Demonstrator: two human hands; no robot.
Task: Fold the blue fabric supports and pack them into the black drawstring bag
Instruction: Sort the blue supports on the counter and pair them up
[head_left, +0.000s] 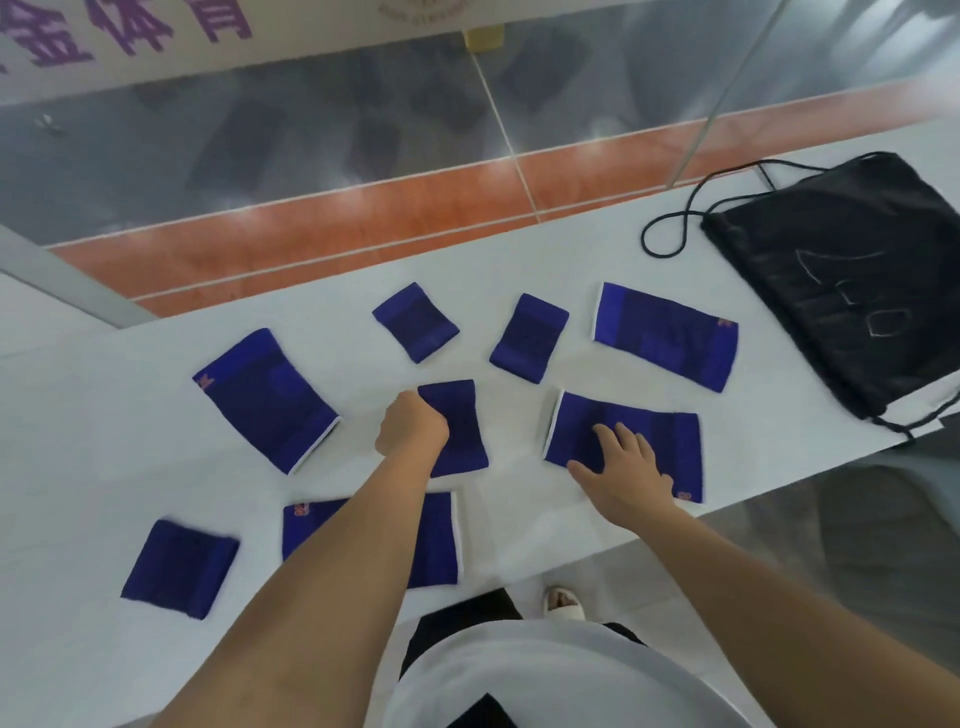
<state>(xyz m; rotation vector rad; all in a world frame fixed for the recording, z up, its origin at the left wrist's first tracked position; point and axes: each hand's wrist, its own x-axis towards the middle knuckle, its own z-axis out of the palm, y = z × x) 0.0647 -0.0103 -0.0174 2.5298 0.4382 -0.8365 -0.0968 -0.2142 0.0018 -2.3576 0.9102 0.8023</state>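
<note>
Seen from the head camera, the person's left hand (413, 423) is curled round the left edge of the small middle support (460, 431) and grips it. The right hand (628, 473) lies open with its fingers spread, pressing flat on the large right support (649, 431), close to the near edge of the white table (519, 270).

Farther off sit the far small support (415, 322) and the second far small support (530, 338), with the long far support (667, 335) to their right. The large left support (265, 397) lies at an angle on the left. The near support (439, 540) is partly under the left forearm, and the small near-left support (179, 569) lies alone.

The black drawstring bag (852, 275) lies flat at the far right, well apart from both hands, its cord (670, 228) looped on the table.
</note>
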